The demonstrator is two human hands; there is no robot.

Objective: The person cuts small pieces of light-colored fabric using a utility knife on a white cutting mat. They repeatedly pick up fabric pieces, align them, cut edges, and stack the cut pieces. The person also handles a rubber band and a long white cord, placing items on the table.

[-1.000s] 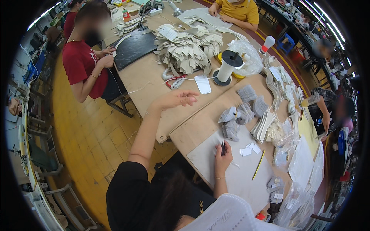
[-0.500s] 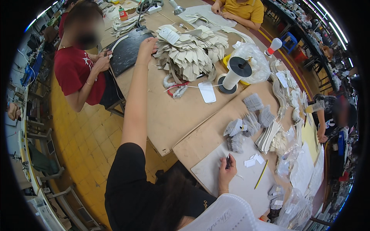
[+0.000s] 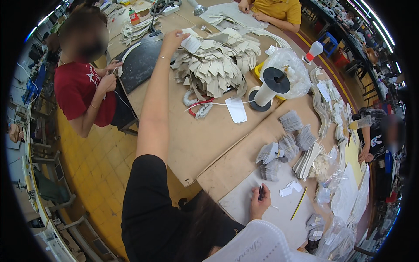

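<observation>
My left arm stretches far out to a big pile of off-white cut pieces [image 3: 209,65]. At its top left, my left hand [image 3: 173,40] is closed, its fingertips pinching the edge of a white paper slip [image 3: 191,43] that lies on the pile. My right hand [image 3: 260,206] rests over a pale grey board [image 3: 240,194] on the near table, closed around a small dark tool [image 3: 261,192] whose kind I cannot make out. Beside it lie small white cards [image 3: 286,191] and a yellow pencil [image 3: 299,203]. Bundles of grey pieces [image 3: 279,150] sit just beyond.
A spool of white cord [image 3: 265,95] stands right of the pile, by a clear plastic bag [image 3: 293,72]. A white card [image 3: 236,110] and red-handled scissors [image 3: 198,105] lie before the pile. People work at the left [image 3: 83,96], far side [image 3: 279,13] and right [image 3: 371,135].
My left hand has moved up and slightly right, from beside the pile to the paper slip's edge. My right hand still holds the dark tool in nearly the same place.
</observation>
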